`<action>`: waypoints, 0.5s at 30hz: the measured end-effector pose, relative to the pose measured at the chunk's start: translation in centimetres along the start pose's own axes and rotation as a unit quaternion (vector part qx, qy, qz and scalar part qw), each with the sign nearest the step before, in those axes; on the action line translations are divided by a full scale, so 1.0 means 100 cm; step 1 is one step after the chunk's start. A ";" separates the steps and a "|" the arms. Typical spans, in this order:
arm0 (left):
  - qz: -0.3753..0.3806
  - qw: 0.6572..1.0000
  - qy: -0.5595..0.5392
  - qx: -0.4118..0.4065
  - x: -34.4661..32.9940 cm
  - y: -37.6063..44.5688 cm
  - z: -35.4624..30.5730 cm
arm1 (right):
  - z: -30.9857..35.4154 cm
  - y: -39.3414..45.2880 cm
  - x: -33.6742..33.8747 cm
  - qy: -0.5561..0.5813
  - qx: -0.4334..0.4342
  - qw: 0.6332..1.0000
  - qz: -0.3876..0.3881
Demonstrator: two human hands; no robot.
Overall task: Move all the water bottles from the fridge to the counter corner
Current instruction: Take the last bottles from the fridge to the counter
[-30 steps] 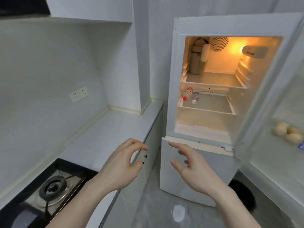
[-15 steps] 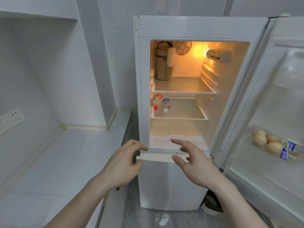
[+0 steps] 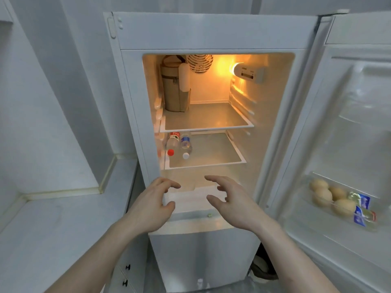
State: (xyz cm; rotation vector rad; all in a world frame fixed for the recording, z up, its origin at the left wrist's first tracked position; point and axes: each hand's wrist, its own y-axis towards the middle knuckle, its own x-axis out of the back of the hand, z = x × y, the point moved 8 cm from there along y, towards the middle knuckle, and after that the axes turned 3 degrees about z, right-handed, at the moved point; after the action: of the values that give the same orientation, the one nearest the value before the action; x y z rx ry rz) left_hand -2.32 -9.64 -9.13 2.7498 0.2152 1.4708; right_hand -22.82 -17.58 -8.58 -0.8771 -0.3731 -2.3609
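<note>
The white fridge point(image 3: 211, 30) stands open and lit inside. Two clear water bottles lie side by side at the left of its second shelf, caps toward me: a red-capped bottle point(image 3: 172, 142) and a white-capped bottle point(image 3: 186, 143) with a blue label. My left hand point(image 3: 151, 205) and my right hand point(image 3: 232, 200) hover empty in front of the fridge's lower opening, below the bottles, fingers loosely spread. The white counter corner point(image 3: 63, 199) lies to the left of the fridge.
A tan bag with a white cylinder point(image 3: 175, 87) stands on the top shelf. The open fridge door point(image 3: 349, 134) at right holds several eggs point(image 3: 330, 195) and small packets point(image 3: 362, 208). Drawers with black knobs point(image 3: 127, 273) sit below the counter.
My view has swung right and closer to the fridge, the stove dropping out of view. Both hands have moved forward toward the fridge opening, still empty.
</note>
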 end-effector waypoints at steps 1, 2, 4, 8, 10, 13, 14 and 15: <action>0.002 1.000 -0.003 0.006 -0.002 0.017 0.004 | -0.007 0.014 0.002 0.000 -0.002 1.000 0.003; 0.003 1.000 -0.003 0.010 -0.004 0.036 0.007 | -0.014 0.029 0.006 -0.006 -0.002 1.000 0.003; 0.012 1.000 -0.004 0.029 -0.008 0.071 0.015 | -0.025 0.059 0.011 -0.018 -0.005 1.000 0.006; 0.015 0.997 -0.016 0.075 -0.014 0.135 0.037 | -0.045 0.120 0.009 -0.037 -0.009 0.999 0.032; 0.019 0.994 -0.014 0.107 -0.017 0.160 0.049 | -0.053 0.146 0.003 -0.044 -0.016 0.998 0.047; 0.012 0.987 0.009 0.158 -0.024 0.202 0.071 | -0.069 0.196 -0.009 -0.052 -0.024 0.995 0.078; 0.015 0.984 0.016 0.176 -0.027 0.209 0.075 | -0.073 0.206 -0.013 -0.060 -0.028 0.994 0.085; 0.018 0.980 0.017 0.197 -0.031 0.220 0.083 | -0.077 0.222 -0.019 -0.068 -0.028 0.993 0.096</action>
State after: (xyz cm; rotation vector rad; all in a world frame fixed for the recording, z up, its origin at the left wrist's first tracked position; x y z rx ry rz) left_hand 5.35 -31.37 -14.55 3.0413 0.5127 1.6414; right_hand -11.89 -37.70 -14.37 -1.0556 -0.2654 -2.1506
